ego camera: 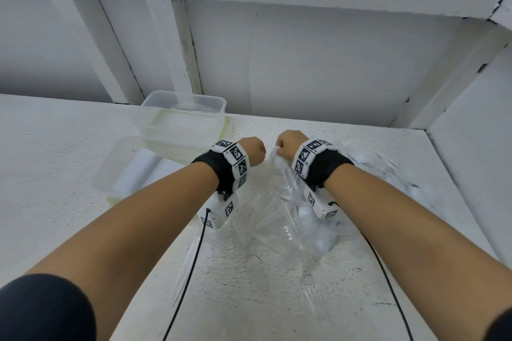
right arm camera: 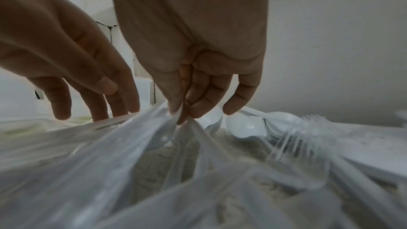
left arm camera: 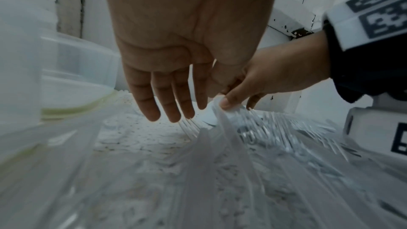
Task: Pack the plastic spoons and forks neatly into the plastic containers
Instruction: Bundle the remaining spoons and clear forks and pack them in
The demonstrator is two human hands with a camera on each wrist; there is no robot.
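right hand (right arm camera: 198, 69) pinching clear bag (right arm camera: 141, 138) of forks (right arm camera: 295, 144) and spoons (right arm camera: 246, 126) at its top, on table (ego camera: 69, 147). left hand (left arm camera: 176, 58) just beside, fingers straight, holding nothing. containers (ego camera: 182, 124) stacked left of hands, far edge.

We reach both bare forearms forward, a marker-tagged band strapped on each wrist. Our left hand (left arm camera: 174, 69) hangs palm-down, its fingers (left arm camera: 149, 105) straight, loosely spread and holding nothing. Close beside it, our right hand (right arm camera: 198, 76) points downward, thumb and fingers (right arm camera: 199, 105) pinched together on a clear plastic bag (right arm camera: 154, 145).
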